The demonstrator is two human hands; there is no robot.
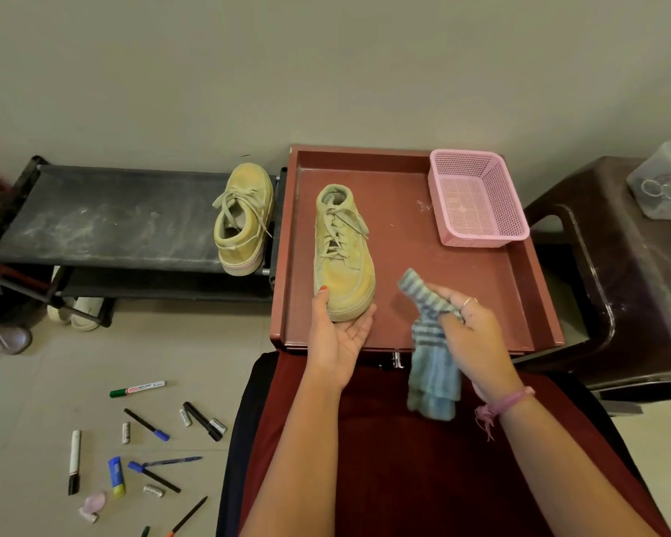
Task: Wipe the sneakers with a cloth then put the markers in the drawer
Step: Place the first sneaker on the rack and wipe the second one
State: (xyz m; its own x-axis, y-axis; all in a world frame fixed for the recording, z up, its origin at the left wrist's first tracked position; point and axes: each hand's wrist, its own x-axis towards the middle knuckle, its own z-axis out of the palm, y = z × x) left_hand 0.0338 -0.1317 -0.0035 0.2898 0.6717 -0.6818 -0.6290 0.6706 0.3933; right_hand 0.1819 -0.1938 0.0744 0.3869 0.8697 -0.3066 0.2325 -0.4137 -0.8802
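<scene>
A person's left hand (336, 335) cups the toe of a dusty yellow sneaker (343, 253) lying inside an open maroon drawer (481, 296), palm up under the sole's front edge and thumb against the shoe's left side, a loose grip around the toe. The right hand (477, 331), just right of that sneaker, pinches a blue striped cloth (430, 354) in curled fingers; the cloth's lower part hangs down past the drawer's front edge. A pink mesh basket (477, 199) sits in the drawer's far right corner. The second sneaker (245, 219) rests on the right end of a black shoe rack (105, 215), just left of the drawer. Markers (148, 447) and pens lie scattered on the floor (28, 401), left of and nearer than the drawer. A dark plastic stool (616, 273) stands right of the drawer.
</scene>
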